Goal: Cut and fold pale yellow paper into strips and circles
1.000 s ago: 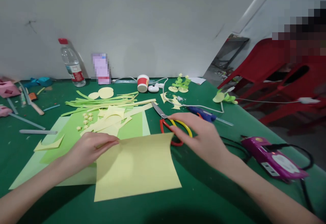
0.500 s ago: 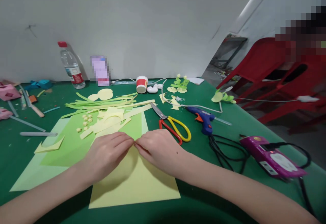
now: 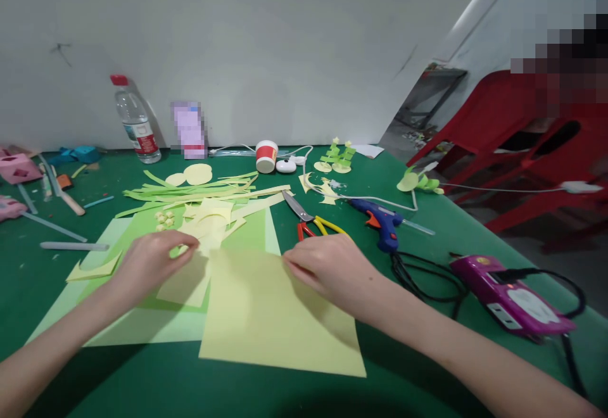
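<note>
Pale yellow paper rises toward me as one loose sheet, its near edge over the green tabletop. My right hand pinches this sheet at its upper right corner. Left of the sheet, my left hand has thumb and forefinger closed in a ring, the tips together; what they hold, if anything, I cannot make out. Under that hand lie green sheets. Pale yellow offcuts and small folded paper stars are just beyond it. Scissors with red and yellow handles lie partly hidden behind my right hand.
Green paper strips lie behind the offcuts. To the right are a blue glue gun and a purple power strip with black cables. A water bottle, a phone and a paper cup stand along the wall.
My hands, together at the sheet's top edge before, have moved apart. The left went left, off the sheet; the right went right, pulling the yellow sheet rightward.
</note>
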`<state>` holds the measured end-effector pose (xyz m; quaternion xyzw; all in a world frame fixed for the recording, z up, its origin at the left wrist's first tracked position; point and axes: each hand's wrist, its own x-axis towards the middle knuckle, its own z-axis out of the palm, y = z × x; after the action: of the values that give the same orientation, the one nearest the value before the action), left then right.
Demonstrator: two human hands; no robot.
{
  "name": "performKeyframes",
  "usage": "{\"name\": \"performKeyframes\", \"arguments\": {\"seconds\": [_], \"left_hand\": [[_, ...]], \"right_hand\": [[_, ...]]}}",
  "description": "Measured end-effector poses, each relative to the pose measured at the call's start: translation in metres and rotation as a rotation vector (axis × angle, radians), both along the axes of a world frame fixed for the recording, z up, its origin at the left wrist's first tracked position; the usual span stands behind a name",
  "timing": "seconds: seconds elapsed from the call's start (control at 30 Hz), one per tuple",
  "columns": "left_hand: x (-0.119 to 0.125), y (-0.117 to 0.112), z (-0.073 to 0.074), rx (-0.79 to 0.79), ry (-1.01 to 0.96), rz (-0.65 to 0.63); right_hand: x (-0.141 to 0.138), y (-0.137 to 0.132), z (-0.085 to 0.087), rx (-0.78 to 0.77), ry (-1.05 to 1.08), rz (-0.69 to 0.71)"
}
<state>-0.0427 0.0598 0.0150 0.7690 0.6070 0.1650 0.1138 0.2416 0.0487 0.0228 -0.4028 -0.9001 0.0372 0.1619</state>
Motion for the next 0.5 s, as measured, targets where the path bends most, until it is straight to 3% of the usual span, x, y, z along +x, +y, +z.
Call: {"name": "performKeyframes", "arguments": {"seconds": [0.07,0.2,0.3,0.4,0.5], "left_hand": [[-0.013,0.002,0.0,-0.041,-0.081,0.117],[-0.018,-0.002,-0.005,-0.174,-0.432,0.149],[-0.007,-0.008,-0.015,-0.389,-0.839,0.029],[0.008,-0.015,-0.023,-0.645,-1.098,-0.16],[0.019,-0.023,-0.025,-0.709,-1.27,-0.124]], "right_hand": [[0.012,0.002,0.006,-0.026,0.086,-0.035],[0.021,0.014,0.013,-0.254,0.559,-0.188],[0.012,0.025,0.007,-0.398,0.863,-0.283],[-0.001,0.031,-0.005,-0.476,0.943,-0.304],[-0.009,0.031,-0.015,-0.562,0.963,-0.309]]}}
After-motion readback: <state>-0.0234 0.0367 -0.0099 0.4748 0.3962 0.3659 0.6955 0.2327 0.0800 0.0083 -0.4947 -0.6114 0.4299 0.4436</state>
